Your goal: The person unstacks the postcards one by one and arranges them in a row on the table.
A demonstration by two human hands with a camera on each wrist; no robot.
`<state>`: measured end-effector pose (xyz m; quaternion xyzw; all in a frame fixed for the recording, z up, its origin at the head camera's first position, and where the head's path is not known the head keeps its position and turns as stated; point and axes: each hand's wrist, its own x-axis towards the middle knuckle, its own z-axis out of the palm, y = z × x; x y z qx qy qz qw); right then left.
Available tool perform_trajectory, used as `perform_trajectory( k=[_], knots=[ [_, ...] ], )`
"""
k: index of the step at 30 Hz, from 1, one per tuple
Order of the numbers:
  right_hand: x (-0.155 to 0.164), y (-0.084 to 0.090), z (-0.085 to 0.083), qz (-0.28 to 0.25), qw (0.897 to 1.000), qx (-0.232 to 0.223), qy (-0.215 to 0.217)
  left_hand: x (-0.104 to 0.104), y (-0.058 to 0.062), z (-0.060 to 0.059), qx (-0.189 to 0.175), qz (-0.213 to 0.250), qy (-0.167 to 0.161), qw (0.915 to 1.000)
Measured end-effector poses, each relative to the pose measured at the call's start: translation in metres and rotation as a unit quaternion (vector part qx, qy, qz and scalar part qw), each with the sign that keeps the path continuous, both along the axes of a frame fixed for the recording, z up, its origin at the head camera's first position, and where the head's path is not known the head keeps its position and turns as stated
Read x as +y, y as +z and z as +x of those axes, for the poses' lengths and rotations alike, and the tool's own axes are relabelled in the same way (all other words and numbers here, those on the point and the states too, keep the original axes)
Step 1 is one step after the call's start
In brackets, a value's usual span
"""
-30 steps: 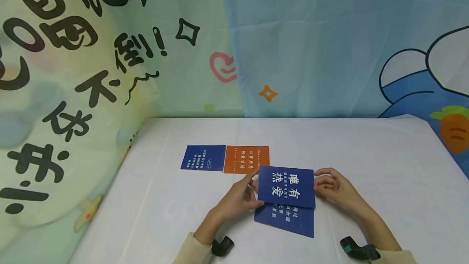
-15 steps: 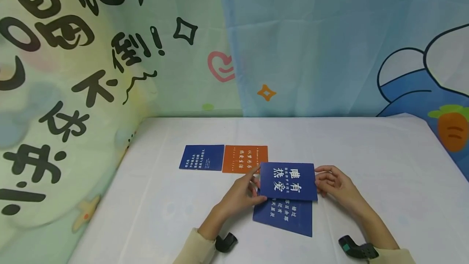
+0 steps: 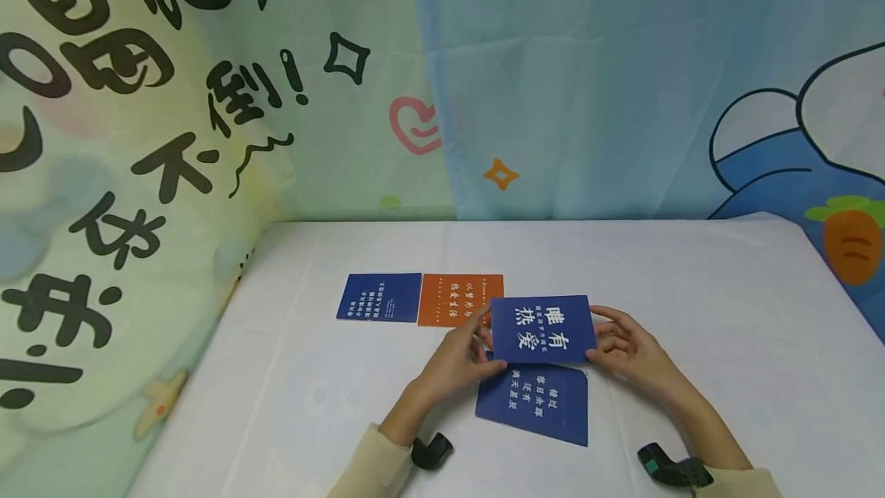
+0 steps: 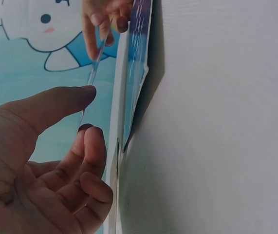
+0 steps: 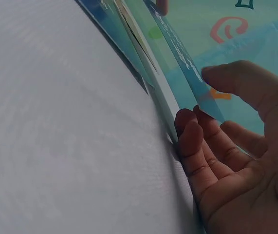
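Observation:
Both hands hold a blue card [image 3: 542, 329] with white characters, raised off the table and printed face up. My left hand [image 3: 449, 360] pinches its left edge between thumb and fingers; my right hand [image 3: 632, 348] pinches the right edge. From the left wrist, the card [image 4: 94, 73] appears nearly edge-on, apart from the table surface. The right wrist view has the right thumb over the card [image 5: 185, 61] and fingertips under it. Below the held card, a second blue card [image 3: 532, 410] lies on the table, its far edge partly covered in the head view.
Farther back on the white table [image 3: 691, 275], a blue card [image 3: 379, 298] and an orange card [image 3: 456, 302] lie side by side. The orange card's right end is partly overlapped by the left fingers. A printed curtain [image 3: 588, 83] hangs behind the table.
The held blue card has moved up and away from the lower card, uncovering more of its text. The right thumb now shows on top of the card's corner.

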<state>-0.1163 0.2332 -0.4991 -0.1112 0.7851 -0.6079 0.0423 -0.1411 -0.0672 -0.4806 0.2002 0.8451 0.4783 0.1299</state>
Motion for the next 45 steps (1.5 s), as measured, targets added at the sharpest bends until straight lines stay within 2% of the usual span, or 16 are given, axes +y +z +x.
perform_trajectory(
  k=[12,23,32,45],
  knots=[
    [0.001,-0.002,-0.002,0.027,0.999,0.009,-0.014,0.003,-0.003,-0.006,0.017,-0.004,0.013,0.9998],
    [0.003,-0.004,0.0,0.023,0.999,0.001,-0.035,0.012,-0.004,-0.013,0.025,-0.021,0.015,0.9993],
    [0.003,-0.002,-0.003,0.041,0.997,0.017,-0.059,0.015,-0.002,-0.018,0.042,-0.025,0.008,0.9988],
    [0.003,-0.001,-0.002,0.068,0.993,0.013,-0.094,0.022,-0.001,-0.026,0.055,-0.04,0.002,0.9977]
  ],
)
